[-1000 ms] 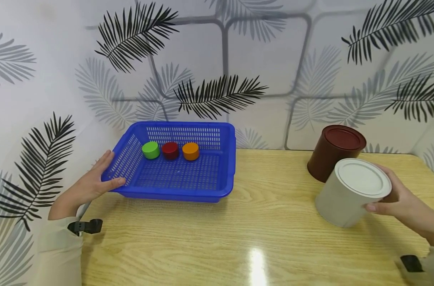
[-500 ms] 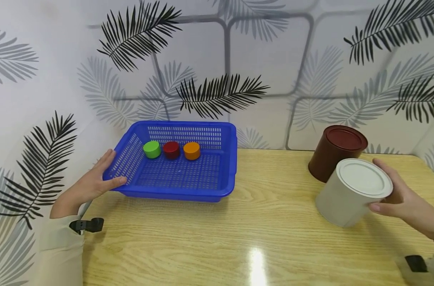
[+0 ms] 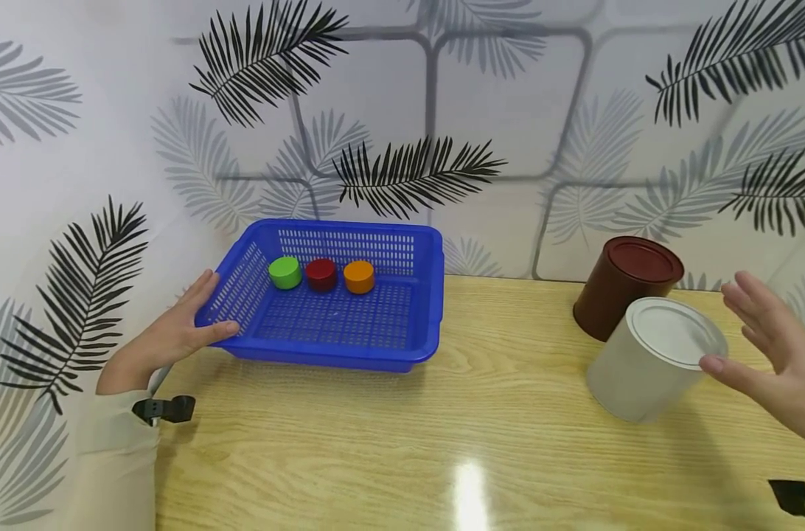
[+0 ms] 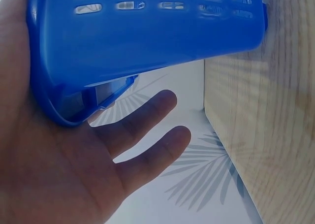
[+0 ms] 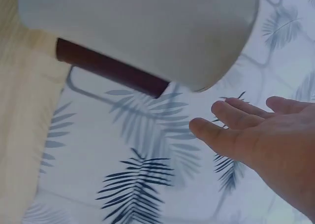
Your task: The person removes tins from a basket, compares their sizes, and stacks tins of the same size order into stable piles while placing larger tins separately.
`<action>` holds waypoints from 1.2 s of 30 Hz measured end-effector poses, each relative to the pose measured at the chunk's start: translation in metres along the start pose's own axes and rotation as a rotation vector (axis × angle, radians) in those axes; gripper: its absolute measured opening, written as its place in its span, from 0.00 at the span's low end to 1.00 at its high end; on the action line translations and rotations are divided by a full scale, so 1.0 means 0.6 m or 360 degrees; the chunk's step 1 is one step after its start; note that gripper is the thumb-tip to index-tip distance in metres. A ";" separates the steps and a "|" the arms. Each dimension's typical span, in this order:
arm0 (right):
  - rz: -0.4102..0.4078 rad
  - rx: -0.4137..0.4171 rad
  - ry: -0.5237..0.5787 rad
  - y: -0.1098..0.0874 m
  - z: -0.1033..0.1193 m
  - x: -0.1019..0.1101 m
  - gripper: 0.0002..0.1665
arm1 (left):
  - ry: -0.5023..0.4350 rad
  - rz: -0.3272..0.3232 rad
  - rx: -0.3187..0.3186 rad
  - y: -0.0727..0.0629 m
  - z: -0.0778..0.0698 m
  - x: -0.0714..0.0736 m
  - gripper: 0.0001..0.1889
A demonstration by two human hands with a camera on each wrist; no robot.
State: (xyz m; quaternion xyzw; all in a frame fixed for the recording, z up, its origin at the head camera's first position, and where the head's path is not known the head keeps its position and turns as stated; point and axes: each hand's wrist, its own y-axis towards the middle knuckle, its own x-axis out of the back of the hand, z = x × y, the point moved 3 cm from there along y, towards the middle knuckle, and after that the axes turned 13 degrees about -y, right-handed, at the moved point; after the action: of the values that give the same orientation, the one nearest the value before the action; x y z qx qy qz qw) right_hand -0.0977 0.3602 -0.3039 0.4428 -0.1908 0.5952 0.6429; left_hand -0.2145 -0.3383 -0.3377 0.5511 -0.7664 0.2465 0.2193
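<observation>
In the head view, my left hand rests against the left end of a blue plastic basket, thumb along its front rim. The left wrist view shows the palm at the basket's rim, with two fingers reaching straight out underneath. Green, dark red and orange round pieces sit in a row inside the basket. On the right stands a white lidded canister. My right hand is beside it, fingers spread and holding nothing; the right wrist view shows a gap between them.
Behind the white canister stands a dark brown canister with a dark red lid, partly hidden by it. The wooden table ends at the back against a leaf-patterned wall covering. Bright glare lies near the table's front.
My right hand has let go of the white canister and drawn back to the right, its fingers spreading. The canister stays in place. My left hand remains at the basket.
</observation>
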 end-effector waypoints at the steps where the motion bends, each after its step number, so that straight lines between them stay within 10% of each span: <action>1: -0.0022 0.0022 0.0017 0.001 0.010 0.000 0.59 | -0.0002 -0.0002 0.0001 0.000 0.000 0.000 0.57; 15: -0.0083 0.0221 0.0205 0.033 0.117 -0.033 0.49 | -0.0005 -0.0032 -0.0001 -0.005 0.008 0.005 0.58; 25: -0.0096 0.0359 0.0663 0.070 0.184 -0.080 0.39 | -0.0014 -0.0031 -0.0035 0.000 -0.003 0.006 0.58; 36: -0.0024 0.0421 0.0549 0.118 0.258 -0.144 0.37 | -0.0035 -0.0033 -0.0035 0.000 -0.004 0.003 0.59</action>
State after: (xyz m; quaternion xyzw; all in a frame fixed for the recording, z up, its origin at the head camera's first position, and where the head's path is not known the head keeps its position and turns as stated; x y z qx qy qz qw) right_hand -0.1393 0.1784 -0.2637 0.4163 0.0051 0.6772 0.6067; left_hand -0.2148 -0.3380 -0.3350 0.5593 -0.7657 0.2297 0.2194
